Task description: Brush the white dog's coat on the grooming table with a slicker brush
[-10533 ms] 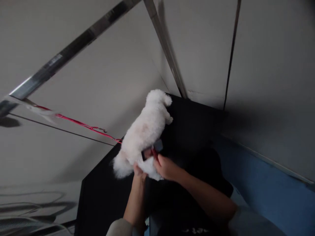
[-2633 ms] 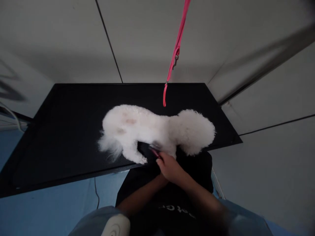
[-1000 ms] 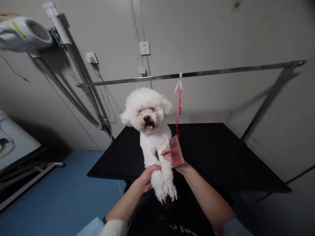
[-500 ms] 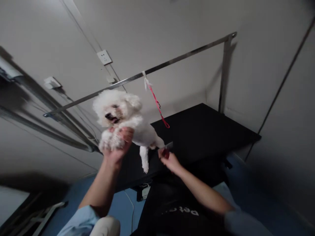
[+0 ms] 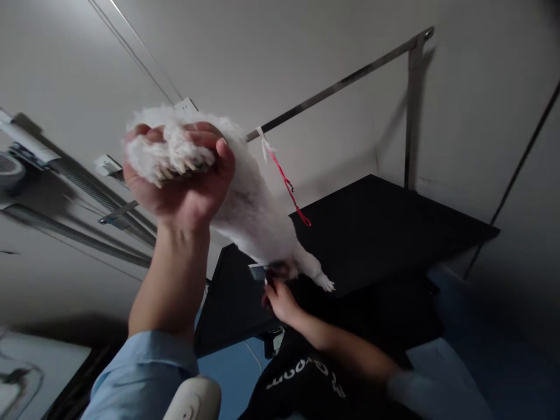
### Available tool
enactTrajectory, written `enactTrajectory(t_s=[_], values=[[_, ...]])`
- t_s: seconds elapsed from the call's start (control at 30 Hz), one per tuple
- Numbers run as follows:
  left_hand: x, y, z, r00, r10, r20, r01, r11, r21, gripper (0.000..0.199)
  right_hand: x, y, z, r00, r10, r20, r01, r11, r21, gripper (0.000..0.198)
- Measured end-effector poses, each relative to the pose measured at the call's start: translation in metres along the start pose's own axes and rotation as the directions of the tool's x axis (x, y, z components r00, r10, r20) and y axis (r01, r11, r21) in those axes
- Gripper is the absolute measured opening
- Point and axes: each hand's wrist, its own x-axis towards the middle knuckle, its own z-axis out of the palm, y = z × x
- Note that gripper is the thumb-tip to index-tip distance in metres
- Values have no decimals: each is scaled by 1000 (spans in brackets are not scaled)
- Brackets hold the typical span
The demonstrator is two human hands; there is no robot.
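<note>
White dog [image 5: 266, 216], front paws [image 5: 186, 156] gripped in left hand [image 5: 184, 198]; right hand [image 5: 282, 301] clasps brush [image 5: 258, 272] near belly [image 5: 262, 248]; light strokes seem best.

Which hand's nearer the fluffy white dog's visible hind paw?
Right. The right hand, holding a grey flat-headed brush, is just picture-left of the hind paw, by the underside of the fluffy white dog. The left hand is raised farther away, gripping the front paws.
</note>
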Motion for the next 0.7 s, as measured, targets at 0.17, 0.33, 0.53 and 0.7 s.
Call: enactTrajectory(t_s=[0.17,0.33,0.53,0.7], values=[[-10,-10,-4,973,-57,222,101,976,-193,40,-7,-30,-2,978,-175,114,153,972,178,14],[-18,-18,-8,962,-163,220,192,974,-117,30,-3,-38,-5,982,-128,-137,150,976,158,15],[-18,-25,-16,943,-159,291,179,983,-44,33,-1,-29,-6,995,-84,52,70,973,219,18],[-26,-35,-13,891,-133,433,187,979,-84,19,28,-20,-30,872,-345,-347,334,938,-94,16]])
